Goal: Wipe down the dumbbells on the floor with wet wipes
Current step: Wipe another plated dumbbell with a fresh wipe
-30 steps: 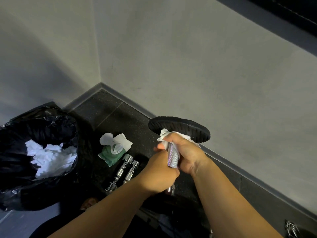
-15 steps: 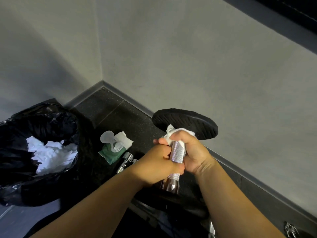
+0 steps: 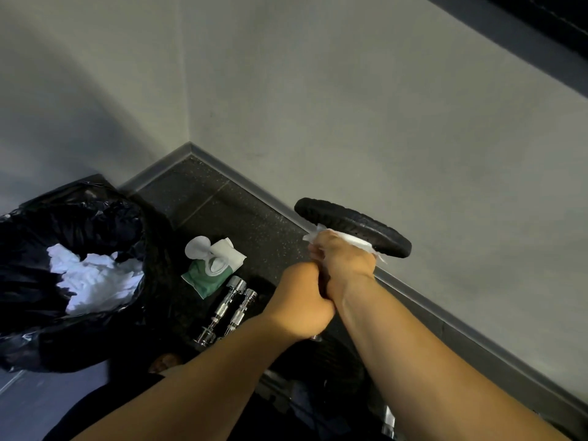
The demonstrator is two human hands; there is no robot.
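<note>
Two grey walls [image 3: 350,106], black floor [image 3: 222,211], left fingers [image 3: 319,305] gripping dumbbell [image 3: 366,224], right fingers [image 3: 318,249] gripping wipe [image 3: 356,241]

The left hand [image 3: 302,303] and right hand [image 3: 342,259] grip the dumbbell [image 3: 353,224]; a white wipe [image 3: 356,241] seemingly sits under the right fingers [image 3: 318,251].

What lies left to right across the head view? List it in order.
Black plastic bin bag → green wet-wipe pack → two chrome dumbbell bars → left hand → black round dumbbell plate.
</note>
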